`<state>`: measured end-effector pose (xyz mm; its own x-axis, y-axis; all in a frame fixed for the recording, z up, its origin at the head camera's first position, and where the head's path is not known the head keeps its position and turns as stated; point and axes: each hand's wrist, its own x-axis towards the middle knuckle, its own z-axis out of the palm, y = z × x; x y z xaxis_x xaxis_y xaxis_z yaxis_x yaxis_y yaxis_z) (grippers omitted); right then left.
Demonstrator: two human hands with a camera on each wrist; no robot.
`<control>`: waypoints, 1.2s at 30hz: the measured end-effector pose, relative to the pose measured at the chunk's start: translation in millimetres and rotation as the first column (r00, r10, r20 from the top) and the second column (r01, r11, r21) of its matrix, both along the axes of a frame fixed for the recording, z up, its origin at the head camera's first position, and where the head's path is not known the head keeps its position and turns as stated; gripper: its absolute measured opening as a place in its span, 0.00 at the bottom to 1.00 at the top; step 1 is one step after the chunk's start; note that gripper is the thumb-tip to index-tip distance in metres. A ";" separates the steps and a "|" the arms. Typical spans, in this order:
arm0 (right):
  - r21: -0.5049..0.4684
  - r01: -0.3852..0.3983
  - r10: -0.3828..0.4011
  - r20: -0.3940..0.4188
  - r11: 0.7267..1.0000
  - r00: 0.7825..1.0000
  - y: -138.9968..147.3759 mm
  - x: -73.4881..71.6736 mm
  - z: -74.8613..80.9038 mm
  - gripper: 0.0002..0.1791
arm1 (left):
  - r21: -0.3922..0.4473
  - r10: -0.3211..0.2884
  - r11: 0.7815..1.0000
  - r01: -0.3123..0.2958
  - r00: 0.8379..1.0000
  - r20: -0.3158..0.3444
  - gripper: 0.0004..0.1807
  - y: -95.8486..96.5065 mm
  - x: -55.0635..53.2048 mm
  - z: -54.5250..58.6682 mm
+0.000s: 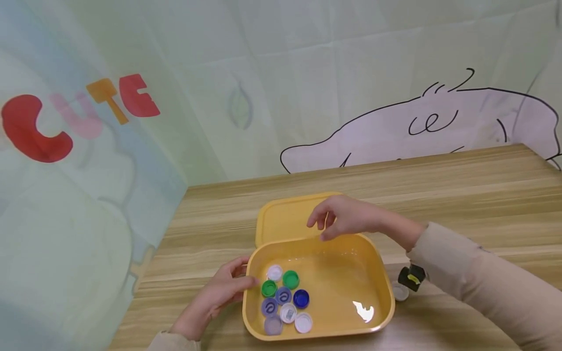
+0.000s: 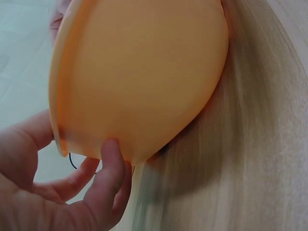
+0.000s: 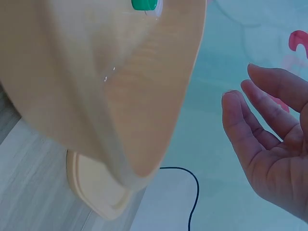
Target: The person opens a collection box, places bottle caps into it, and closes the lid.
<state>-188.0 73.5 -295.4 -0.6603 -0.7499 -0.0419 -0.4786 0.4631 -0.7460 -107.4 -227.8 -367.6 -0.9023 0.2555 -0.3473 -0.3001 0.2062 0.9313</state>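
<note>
A yellow plastic box (image 1: 347, 292) stands uncovered on the table. Several bottle caps lie together in its left half, among them a dark blue cap (image 1: 301, 299), a green cap (image 1: 291, 280) and a white cap (image 1: 303, 322). My left hand (image 1: 224, 287) holds the box at its left side, thumb over the rim; in the left wrist view its fingers (image 2: 111, 159) press on the outer wall. My right hand (image 1: 344, 217) hovers over the far rim with loosely bent fingers and nothing between them, as the right wrist view of that hand (image 3: 274, 139) also shows.
Behind the box lies its yellow lid (image 1: 281, 219), partly hidden by the box and right hand. Another white cap (image 1: 400, 291) sits on the wooden table (image 1: 210, 214) just right of the box. A printed cloth (image 1: 272, 97) hangs at the table's back and left.
</note>
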 end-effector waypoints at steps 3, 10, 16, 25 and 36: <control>-0.004 0.006 -0.006 -0.004 1.000 1.000 6.5 -1.6 -1.6 0.14 | -0.003 0.003 1.000 -0.003 1.000 0.002 0.36 -0.1 0.1 -0.1; 0.009 0.068 -0.068 0.009 0.998 0.998 21.5 -3.5 -0.6 0.14 | 0.003 -0.004 1.000 0.004 1.000 0.000 0.36 0.6 -0.6 2.0; 0.001 0.112 -0.112 0.011 0.994 0.994 36.1 -3.3 -1.6 0.15 | -0.004 -0.003 1.000 0.003 1.000 -0.005 0.36 1.0 -0.4 1.8; -0.040 0.140 -0.137 0.070 0.989 0.988 58.4 0.8 -5.6 0.15 | 0.000 0.000 1.000 0.000 1.000 -0.014 0.35 0.2 -0.4 0.1; -0.066 0.175 -0.170 0.071 0.982 0.983 83.9 3.2 -16.5 0.16 | 0.011 -0.006 1.000 0.006 1.000 -0.010 0.35 -0.5 0.4 -0.5</control>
<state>-184.8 157.3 -311.9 -0.7777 -0.6274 -0.0389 -0.3459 0.4789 -0.8068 -107.0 -228.3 -368.1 -0.9042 0.2651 -0.3349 -0.2891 0.1973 0.9367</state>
